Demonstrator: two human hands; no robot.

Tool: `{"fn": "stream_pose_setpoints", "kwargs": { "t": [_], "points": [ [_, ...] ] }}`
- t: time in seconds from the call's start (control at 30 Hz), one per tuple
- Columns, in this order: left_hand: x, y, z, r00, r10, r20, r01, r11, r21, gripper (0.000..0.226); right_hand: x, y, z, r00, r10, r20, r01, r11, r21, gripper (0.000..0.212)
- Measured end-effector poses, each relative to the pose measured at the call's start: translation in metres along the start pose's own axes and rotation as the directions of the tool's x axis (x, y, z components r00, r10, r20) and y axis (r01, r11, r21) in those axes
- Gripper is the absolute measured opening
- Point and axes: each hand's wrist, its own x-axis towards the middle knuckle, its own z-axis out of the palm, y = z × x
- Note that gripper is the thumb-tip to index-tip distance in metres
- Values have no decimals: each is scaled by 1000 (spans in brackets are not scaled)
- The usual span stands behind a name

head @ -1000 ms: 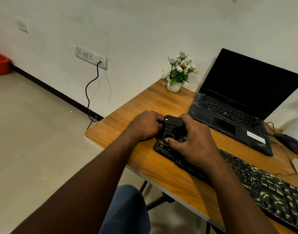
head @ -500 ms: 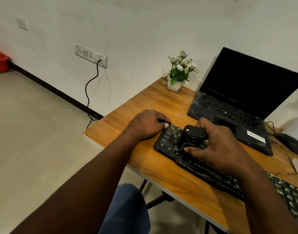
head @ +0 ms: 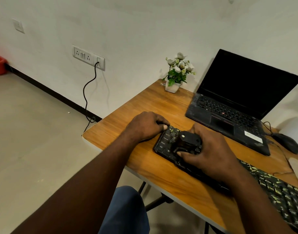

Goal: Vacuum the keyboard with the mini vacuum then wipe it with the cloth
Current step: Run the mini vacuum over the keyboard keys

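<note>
A black keyboard (head: 163, 146) with yellow-green key legends lies diagonally along the near edge of the wooden table (head: 128, 125). My left hand (head: 146, 126) rests curled at the keyboard's far left corner, with the thumb pressed on its edge. A small black mini vacuum (head: 187, 141) stands on the keys near the left end, gripped from the right by my right hand (head: 212, 152). At the right border lies a pale beige piece (head: 296, 169) that looks like the cloth, partly cut off.
An open black laptop (head: 229, 115) with a dark screen sits behind the keyboard. A black mouse (head: 286, 142) is to its right and a small potted white flower (head: 175, 78) stands at the table's far corner. A cable hangs from a wall socket (head: 99, 63).
My right hand has slid the mini vacuum rightward off the keyboard's extreme left end, uncovering the leftmost keys. My left hand has stayed at the corner.
</note>
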Motion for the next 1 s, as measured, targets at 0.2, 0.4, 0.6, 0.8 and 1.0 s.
{"fn": "stream_pose_setpoints", "kwargs": {
  "t": [0.2,0.4,0.6,0.8,1.0],
  "points": [
    [0,-1,2,1000,3,-1,-3,1000,-2,23,-7,6,-6,999,48,-7,-48,999,14,46],
    [-3,2,0,1000,-4,-22,4,1000,-1,23,12,-3,23,987,21,-158,0,992,130,45],
    [-1,-1,1,1000,18,-3,-18,1000,0,24,10,14,-9,992,121,-31,-115,982,152,47],
    [-3,4,-2,1000,-17,-7,17,1000,-21,23,24,0,18,996,12,-84,-7,998,68,47],
    [-4,4,-3,999,-44,-12,43,997,-66,24,37,-9,27,992,-37,-119,48,994,94,47]
  ]
}}
